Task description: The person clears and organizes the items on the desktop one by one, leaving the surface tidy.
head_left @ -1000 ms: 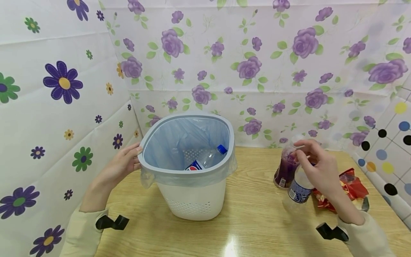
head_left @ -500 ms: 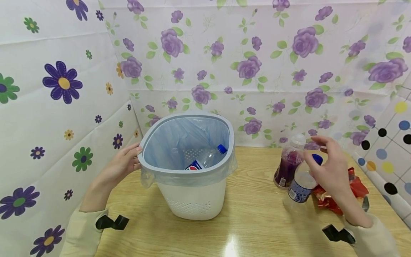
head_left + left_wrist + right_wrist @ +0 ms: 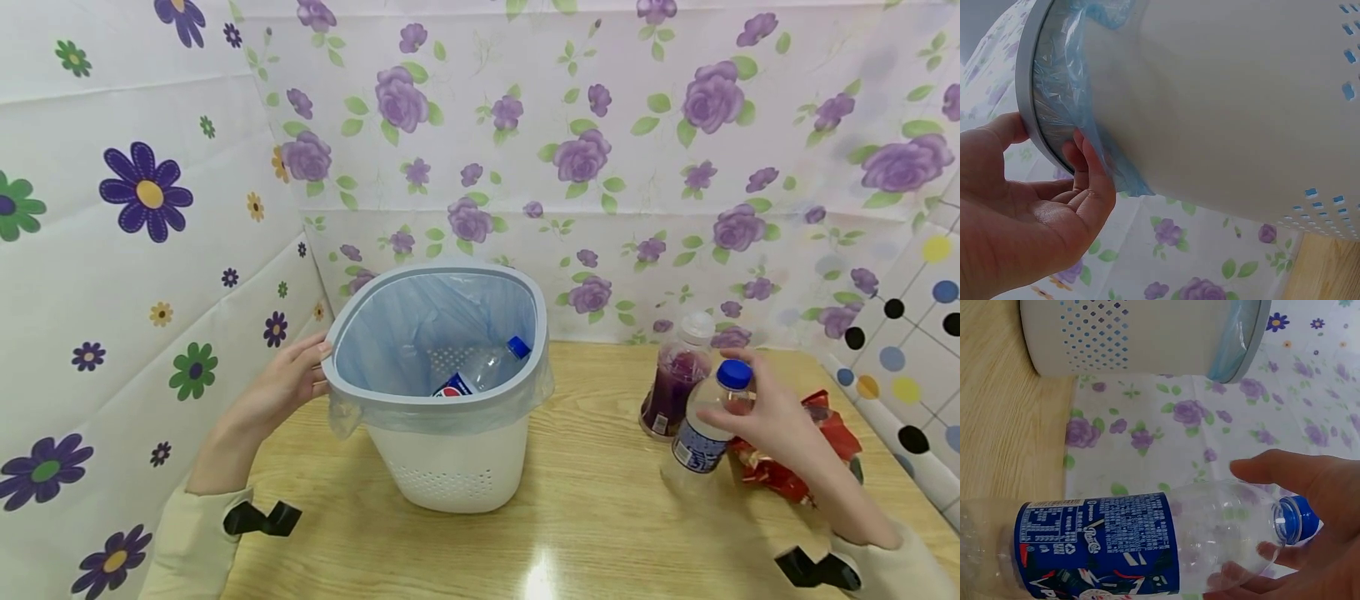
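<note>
- Head view, item one: clear empty plastic bottle with blue cap and blue label (image 3: 705, 425), standing upright on the pale wood-grain table (image 3: 585, 500), right of centre, just in front of a second bottle.
- Right hand (image 3: 772, 417): fingers curled round the upper part of the clear bottle just below the cap; in the right wrist view the thumb lies over the shoulder of the clear bottle (image 3: 1147, 544) and fingertips show through the plastic from behind.
- Clear plastic bottle with white cap holding dark purple liquid (image 3: 675, 379): upright, just behind and left of the held bottle; whether the two touch cannot be told.
- Crumpled red snack wrapper (image 3: 825, 442): lying on the table just right of the held bottle, partly hidden by the right hand and wrist.
- White perforated plastic waste bin with grey rim ring and pale blue liner bag (image 3: 450, 450): standing on the table left of centre, well apart from the bottles.
- Clear bottle with blue cap and red-and-blue label (image 3: 480, 372): lying tilted inside the bin, on its bottom.
- Left hand (image 3: 281, 387): holding the left side of the bin's rim; in the left wrist view the thumb rests on the grey ring and the fingers (image 3: 1088, 181) press the liner under it.
- Floral sheeting, purple roses on white (image 3: 600, 167): walls behind and to the left of the table.
</note>
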The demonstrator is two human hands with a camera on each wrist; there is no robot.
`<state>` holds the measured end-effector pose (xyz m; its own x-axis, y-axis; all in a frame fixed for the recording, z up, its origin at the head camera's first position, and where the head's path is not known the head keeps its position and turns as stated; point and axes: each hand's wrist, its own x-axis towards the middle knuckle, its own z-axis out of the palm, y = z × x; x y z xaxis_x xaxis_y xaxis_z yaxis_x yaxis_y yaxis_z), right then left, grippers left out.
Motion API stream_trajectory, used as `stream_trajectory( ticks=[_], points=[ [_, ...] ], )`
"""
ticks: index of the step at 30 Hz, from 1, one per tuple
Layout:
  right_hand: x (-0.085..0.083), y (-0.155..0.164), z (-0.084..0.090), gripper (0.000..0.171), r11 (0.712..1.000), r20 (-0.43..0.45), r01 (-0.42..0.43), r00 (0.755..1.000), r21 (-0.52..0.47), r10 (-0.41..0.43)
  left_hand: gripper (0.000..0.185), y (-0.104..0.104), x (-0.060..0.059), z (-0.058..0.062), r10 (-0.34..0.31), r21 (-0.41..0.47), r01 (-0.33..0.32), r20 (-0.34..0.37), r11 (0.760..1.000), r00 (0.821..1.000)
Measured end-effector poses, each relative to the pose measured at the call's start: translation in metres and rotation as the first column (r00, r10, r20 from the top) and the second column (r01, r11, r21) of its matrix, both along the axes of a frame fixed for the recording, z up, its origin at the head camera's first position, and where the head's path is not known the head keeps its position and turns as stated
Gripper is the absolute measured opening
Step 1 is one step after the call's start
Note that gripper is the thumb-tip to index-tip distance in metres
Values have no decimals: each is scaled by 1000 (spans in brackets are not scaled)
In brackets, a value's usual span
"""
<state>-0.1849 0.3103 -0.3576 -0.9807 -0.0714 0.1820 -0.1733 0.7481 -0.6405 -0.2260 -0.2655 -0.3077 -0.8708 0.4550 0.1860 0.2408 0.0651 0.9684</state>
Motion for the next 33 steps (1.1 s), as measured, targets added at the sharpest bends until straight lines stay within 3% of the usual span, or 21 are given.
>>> stream_trajectory(
  ticks=[4,12,33],
  points=[
    [-1,4,-6,91,999,83,-24,996,27,22,51,0,0,0,3,5,-3,10,1000,1000],
    [-2,5,-8,83,996,68,-2,998,94,-4,53,0,0,-1,10,1,-10,12,1000,1000],
    [4,-4,3,85,998,15,19,1000,-53,-18,50,-1,0,-2,-14,9,14,-2,1000,1000]
  ],
)
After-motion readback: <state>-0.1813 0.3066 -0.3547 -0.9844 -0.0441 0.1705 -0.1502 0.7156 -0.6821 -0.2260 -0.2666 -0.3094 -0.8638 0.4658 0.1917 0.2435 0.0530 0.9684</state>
